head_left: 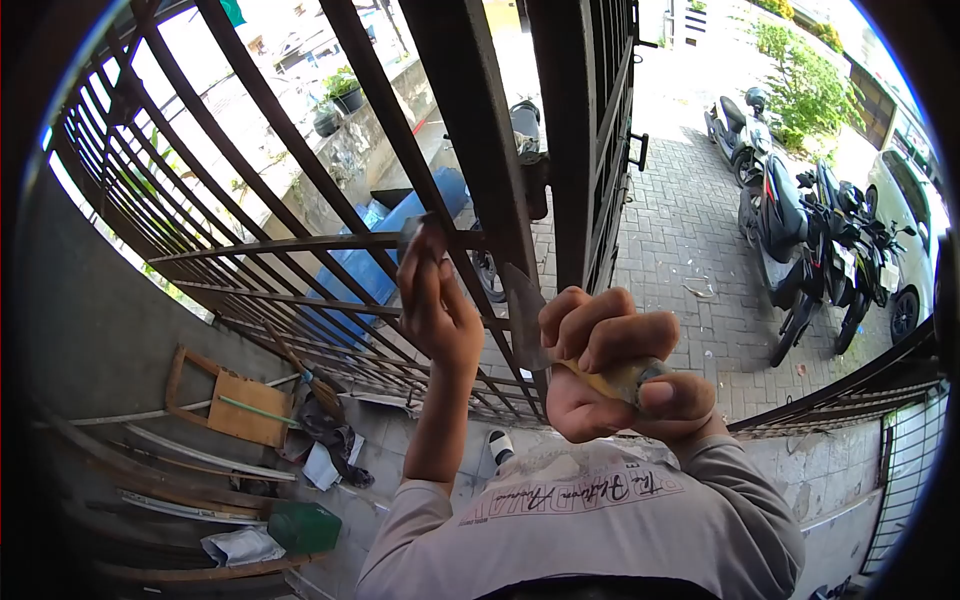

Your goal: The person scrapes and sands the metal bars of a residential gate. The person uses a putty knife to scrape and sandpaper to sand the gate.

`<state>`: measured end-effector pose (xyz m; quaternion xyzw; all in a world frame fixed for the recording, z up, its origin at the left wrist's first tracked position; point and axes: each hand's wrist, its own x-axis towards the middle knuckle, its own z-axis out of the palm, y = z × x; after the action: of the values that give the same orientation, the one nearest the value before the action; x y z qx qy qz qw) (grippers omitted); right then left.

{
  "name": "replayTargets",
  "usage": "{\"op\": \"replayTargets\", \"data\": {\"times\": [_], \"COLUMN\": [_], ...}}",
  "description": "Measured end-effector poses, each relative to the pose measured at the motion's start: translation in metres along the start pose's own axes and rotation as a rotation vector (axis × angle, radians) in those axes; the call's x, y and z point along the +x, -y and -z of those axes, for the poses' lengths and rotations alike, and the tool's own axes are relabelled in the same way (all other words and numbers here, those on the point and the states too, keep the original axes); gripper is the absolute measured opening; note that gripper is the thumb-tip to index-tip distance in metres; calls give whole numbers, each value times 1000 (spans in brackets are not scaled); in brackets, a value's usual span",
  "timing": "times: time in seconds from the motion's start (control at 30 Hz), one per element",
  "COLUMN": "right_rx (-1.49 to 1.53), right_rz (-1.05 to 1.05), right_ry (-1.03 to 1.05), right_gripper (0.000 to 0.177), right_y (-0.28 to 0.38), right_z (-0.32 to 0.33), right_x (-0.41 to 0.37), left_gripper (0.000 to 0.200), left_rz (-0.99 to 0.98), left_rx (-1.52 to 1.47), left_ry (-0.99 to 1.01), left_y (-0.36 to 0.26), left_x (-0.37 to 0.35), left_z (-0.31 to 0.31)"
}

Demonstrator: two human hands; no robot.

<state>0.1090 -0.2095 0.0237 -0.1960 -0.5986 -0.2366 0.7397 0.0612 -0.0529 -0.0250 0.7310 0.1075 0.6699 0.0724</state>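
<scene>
My right hand point(620, 360) is wrapped round the yellowish handle of a scraper point(526, 320). Its flat grey blade points up and overlaps the upright post of the dark metal gate point(480, 120) in this view. Further left, my left hand point(440, 310) is raised with its fingers closed by a horizontal bar of the gate. A small greyish piece point(421, 234) shows at those fingertips, and I cannot tell what it is.
Beyond the gate lie a blue barrel point(430, 205) and a paved yard with several parked motorbikes point(785, 215) and a white car point(900, 195). Wooden frames point(250, 405), long strips and a green container point(305, 527) rest at the lower left.
</scene>
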Motion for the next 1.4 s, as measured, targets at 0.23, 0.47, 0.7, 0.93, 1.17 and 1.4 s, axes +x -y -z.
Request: {"op": "replayTargets", "data": {"times": [0.23,0.47,0.7,0.93,1.17,1.4], "right_rx": [105,4,-87,-22,-28,231], "right_rz": [-92,-77,3,-15,12,65], "right_ry": [-159,-159,-15,33,6,-43], "right_gripper": [43,33,31,34,34,29], "right_y": [13,13,2,0,-6,-17], "right_z": [-8,-8,-3,-3,-2,-12], "right_x": [0,5,0,4,7,9], "left_gripper": [22,20,22,22,24,27], "left_rz": [-37,-11,41,42,69,83], "left_rx": [0,-15,-34,11,-47,-42], "left_ry": [6,42,9,-2,38,49], "left_y": [-11,-12,-11,-12,9,16], "left_x": [-2,-1,5,9,15,8], "left_z": [1,6,4,7,13,18]}}
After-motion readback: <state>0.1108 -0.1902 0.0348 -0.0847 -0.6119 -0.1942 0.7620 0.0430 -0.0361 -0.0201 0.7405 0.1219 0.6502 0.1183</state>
